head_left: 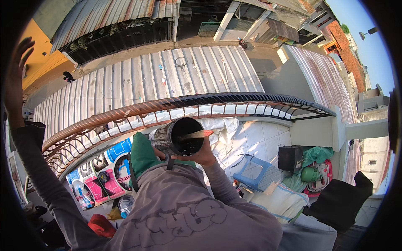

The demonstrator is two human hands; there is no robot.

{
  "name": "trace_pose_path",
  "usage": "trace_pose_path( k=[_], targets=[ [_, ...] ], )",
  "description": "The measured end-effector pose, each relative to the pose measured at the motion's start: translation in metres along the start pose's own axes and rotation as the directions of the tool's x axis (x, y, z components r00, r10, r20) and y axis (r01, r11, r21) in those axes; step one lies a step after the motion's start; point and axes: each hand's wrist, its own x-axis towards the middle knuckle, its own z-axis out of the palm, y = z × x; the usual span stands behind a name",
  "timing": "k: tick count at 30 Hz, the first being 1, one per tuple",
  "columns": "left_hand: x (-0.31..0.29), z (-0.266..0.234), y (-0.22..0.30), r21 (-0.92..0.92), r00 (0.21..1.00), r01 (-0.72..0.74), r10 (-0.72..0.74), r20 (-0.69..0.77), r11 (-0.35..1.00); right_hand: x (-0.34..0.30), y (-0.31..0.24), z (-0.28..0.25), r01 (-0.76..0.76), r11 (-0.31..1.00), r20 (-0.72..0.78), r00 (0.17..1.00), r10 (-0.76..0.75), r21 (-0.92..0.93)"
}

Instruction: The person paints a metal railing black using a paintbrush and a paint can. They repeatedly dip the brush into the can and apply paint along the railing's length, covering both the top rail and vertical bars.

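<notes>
Can (162,140) grasped in the right grip (203,154)
Dark liquid (187,148) and a red-tipped stick (197,134) are inside; the raised left grip (15,75) is released. A curved railing (167,103) stands just beyond, a blue stool (252,170) to the right.

Stick (197,134) in can (162,139), railing (188,101) beyond, stool (251,170) at right
</notes>
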Motion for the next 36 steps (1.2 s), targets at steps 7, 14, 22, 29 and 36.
trace_pose_path(
  k=[7,14,22,29,36],
  targets=[
    [-0.239,0.165,-0.189,0.69,0.934,0.108,-0.311,0.177,0.715,0.003,0.002,-0.009,0.154,0.988,0.06,0.986,-0.153,-0.018],
    [-0.256,0.159,-0.224,0.55,0.715,0.615,-0.693,-0.088,0.564,0.014,0.013,0.001,-0.07,0.981,0.111,0.993,0.05,0.18],
    [-0.241,0.162,-0.207,0.492,0.626,0.688,-0.779,-0.031,0.534,0.039,0.001,0.007,0.118,0.992,0.136,0.983,-0.122,0.037],
    [-0.244,0.194,-0.104,0.224,0.942,0.332,-0.309,-0.132,0.916,0.046,0.001,0.029,0.161,0.987,0.029,0.986,-0.162,0.009],
    [-0.261,0.282,0.008,-0.252,0.929,0.324,-0.257,0.267,0.912,0.035,0.007,0.065,0.089,0.994,-0.124,0.988,-0.096,-0.063]
  ],
)
